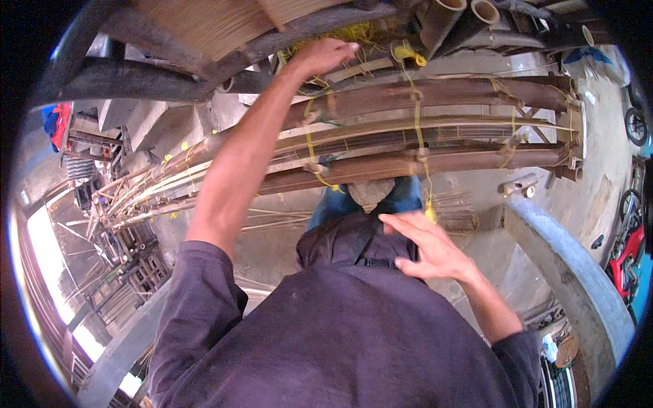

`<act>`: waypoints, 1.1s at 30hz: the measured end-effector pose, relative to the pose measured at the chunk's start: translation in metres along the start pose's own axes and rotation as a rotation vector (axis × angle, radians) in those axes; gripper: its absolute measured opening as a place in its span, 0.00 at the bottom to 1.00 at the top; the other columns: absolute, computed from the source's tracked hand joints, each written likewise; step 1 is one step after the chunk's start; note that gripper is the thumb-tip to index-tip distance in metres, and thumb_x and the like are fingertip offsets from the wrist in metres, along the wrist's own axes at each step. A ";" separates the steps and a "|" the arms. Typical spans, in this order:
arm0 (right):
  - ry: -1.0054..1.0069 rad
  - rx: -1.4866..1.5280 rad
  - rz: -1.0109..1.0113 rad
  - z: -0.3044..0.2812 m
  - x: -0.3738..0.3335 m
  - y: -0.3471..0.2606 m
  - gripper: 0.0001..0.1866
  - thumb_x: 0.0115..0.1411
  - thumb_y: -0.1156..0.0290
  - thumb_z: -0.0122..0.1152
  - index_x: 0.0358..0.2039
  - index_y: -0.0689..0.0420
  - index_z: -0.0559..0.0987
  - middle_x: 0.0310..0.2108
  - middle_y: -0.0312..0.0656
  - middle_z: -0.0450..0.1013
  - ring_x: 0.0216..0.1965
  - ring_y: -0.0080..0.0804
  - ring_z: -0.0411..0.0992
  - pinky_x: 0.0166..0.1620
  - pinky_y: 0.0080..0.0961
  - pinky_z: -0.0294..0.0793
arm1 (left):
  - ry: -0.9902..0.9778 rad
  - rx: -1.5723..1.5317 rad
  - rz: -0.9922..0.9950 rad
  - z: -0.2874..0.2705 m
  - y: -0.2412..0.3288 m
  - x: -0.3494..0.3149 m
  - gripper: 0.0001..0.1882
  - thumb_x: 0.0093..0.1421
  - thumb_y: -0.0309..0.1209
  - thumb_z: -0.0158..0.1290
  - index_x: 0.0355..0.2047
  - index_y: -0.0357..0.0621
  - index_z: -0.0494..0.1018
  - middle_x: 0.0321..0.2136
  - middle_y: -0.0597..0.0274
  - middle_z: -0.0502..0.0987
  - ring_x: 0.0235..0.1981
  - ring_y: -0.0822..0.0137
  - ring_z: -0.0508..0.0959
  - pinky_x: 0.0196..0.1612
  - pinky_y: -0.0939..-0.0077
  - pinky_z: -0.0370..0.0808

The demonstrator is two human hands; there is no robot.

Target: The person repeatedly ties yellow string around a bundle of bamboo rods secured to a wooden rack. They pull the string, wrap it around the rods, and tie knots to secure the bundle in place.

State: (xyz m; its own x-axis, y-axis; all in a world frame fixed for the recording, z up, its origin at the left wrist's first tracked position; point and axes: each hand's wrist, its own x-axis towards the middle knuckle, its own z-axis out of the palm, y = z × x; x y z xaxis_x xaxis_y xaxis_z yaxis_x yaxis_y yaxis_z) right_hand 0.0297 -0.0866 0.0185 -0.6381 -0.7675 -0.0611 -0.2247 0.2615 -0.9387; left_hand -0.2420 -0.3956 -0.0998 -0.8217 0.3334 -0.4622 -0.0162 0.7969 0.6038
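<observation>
My left hand (pixel 325 57) reaches far forward, beside a tangle of yellow string (pixel 350 32) on a dark ledge. Its fingers look closed, and I cannot make out what, if anything, they hold. Close to my body, my right hand (pixel 435 250) has its thumb and fingers apart with nothing between them. Across in front of me lies a long frame of brown bamboo poles (pixel 381 163) and thin pale strips (pixel 469 124). Yellow ties (pixel 417 112) run across the poles at intervals, one loose end hanging near my right hand.
A woven panel (pixel 204 30) leans beyond the ledge, with cut bamboo tubes (pixel 484 11) at the far right. A concrete beam (pixel 564 265) stands on my right. Loose strips lie on the floor (pixel 490 265). A wooden chair (pixel 92 139) and a red motorbike (pixel 627 262) stand farther off.
</observation>
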 end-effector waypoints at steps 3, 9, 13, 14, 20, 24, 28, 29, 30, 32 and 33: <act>0.155 1.530 0.473 0.081 0.039 0.002 0.37 0.56 0.75 0.55 0.65 0.52 0.53 0.38 0.43 0.72 0.34 0.27 0.73 0.40 0.22 0.72 | 0.218 0.114 0.082 -0.036 -0.021 -0.032 0.23 0.62 0.53 0.44 0.42 0.51 0.77 0.33 0.57 0.80 0.36 0.56 0.79 0.40 0.61 0.74; 0.307 0.168 0.474 0.109 0.109 -0.028 0.09 0.60 0.67 0.57 0.29 0.57 0.81 0.30 0.42 0.77 0.33 0.28 0.75 0.39 0.29 0.73 | 0.279 -0.057 0.159 -0.005 0.009 -0.185 0.20 0.66 0.47 0.39 0.42 0.47 0.74 0.36 0.49 0.78 0.39 0.47 0.77 0.41 0.57 0.73; 0.108 -0.702 -0.101 -0.011 0.201 -0.174 0.04 0.53 0.71 0.61 0.28 0.57 0.77 0.22 0.43 0.69 0.25 0.39 0.71 0.29 0.32 0.68 | 0.467 -0.121 0.232 0.076 0.006 -0.219 0.14 0.61 0.38 0.48 0.39 0.42 0.75 0.39 0.43 0.76 0.42 0.47 0.75 0.47 0.57 0.70; 0.000 -0.766 -0.230 -0.007 0.233 -0.175 0.08 0.48 0.67 0.61 0.23 0.58 0.76 0.22 0.46 0.69 0.28 0.48 0.72 0.31 0.39 0.70 | 0.555 -0.120 0.237 0.076 0.010 -0.216 0.12 0.60 0.37 0.50 0.37 0.43 0.76 0.36 0.45 0.77 0.40 0.47 0.76 0.44 0.57 0.71; 0.034 -0.613 0.336 -0.029 0.302 -0.029 0.25 0.64 0.53 0.49 0.52 0.62 0.69 0.31 0.47 0.74 0.32 0.34 0.71 0.38 0.30 0.72 | 0.721 0.000 0.289 0.080 0.014 -0.205 0.09 0.56 0.37 0.55 0.28 0.47 0.79 0.21 0.54 0.78 0.25 0.54 0.79 0.33 0.59 0.74; 0.392 0.300 0.263 0.013 0.280 -0.004 0.19 0.64 0.55 0.47 0.42 0.60 0.72 0.31 0.45 0.71 0.33 0.43 0.70 0.39 0.34 0.70 | 0.661 0.135 0.194 0.075 0.012 -0.211 0.09 0.56 0.39 0.55 0.27 0.48 0.77 0.21 0.54 0.78 0.25 0.55 0.79 0.28 0.62 0.74; 0.168 0.166 -0.046 0.096 0.164 -0.031 0.11 0.62 0.63 0.49 0.40 0.56 0.72 0.28 0.48 0.72 0.32 0.41 0.73 0.36 0.33 0.73 | 0.614 0.229 0.199 0.081 -0.002 -0.213 0.08 0.58 0.38 0.52 0.28 0.50 0.76 0.25 0.61 0.78 0.26 0.56 0.78 0.31 0.62 0.75; 0.035 -0.105 0.039 0.115 0.156 -0.002 0.11 0.61 0.65 0.48 0.40 0.57 0.72 0.25 0.49 0.73 0.30 0.45 0.74 0.34 0.37 0.74 | 0.548 0.163 0.137 0.071 0.015 -0.219 0.10 0.60 0.37 0.51 0.30 0.46 0.77 0.26 0.59 0.79 0.28 0.60 0.79 0.33 0.67 0.75; -0.108 -0.370 0.135 0.131 0.151 0.018 0.12 0.61 0.66 0.47 0.39 0.58 0.73 0.22 0.50 0.74 0.27 0.50 0.75 0.32 0.42 0.75 | 0.468 -0.192 0.150 0.061 0.025 -0.214 0.10 0.61 0.37 0.50 0.30 0.45 0.76 0.25 0.60 0.78 0.28 0.63 0.79 0.33 0.69 0.74; -0.036 -0.248 0.101 0.144 0.164 0.021 0.13 0.59 0.66 0.48 0.41 0.57 0.73 0.20 0.50 0.74 0.24 0.51 0.75 0.29 0.44 0.74 | 0.282 -0.904 0.100 0.038 0.041 -0.198 0.11 0.62 0.37 0.49 0.29 0.44 0.76 0.24 0.62 0.77 0.27 0.69 0.77 0.33 0.72 0.73; 0.005 -0.198 0.095 0.148 0.168 0.026 0.13 0.58 0.66 0.49 0.42 0.56 0.73 0.20 0.50 0.74 0.22 0.51 0.75 0.27 0.45 0.74 | 0.254 -0.926 0.080 0.016 0.057 -0.185 0.12 0.63 0.37 0.48 0.29 0.44 0.75 0.23 0.64 0.76 0.27 0.72 0.75 0.34 0.74 0.73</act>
State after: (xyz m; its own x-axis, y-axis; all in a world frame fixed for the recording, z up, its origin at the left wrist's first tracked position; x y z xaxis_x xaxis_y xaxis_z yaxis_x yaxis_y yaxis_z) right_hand 0.0255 -0.2952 -0.0659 -0.6668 -0.7312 -0.1440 -0.3030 0.4425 -0.8440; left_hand -0.0812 -0.4041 0.0094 -0.9368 0.1639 -0.3090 -0.3089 0.0267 0.9507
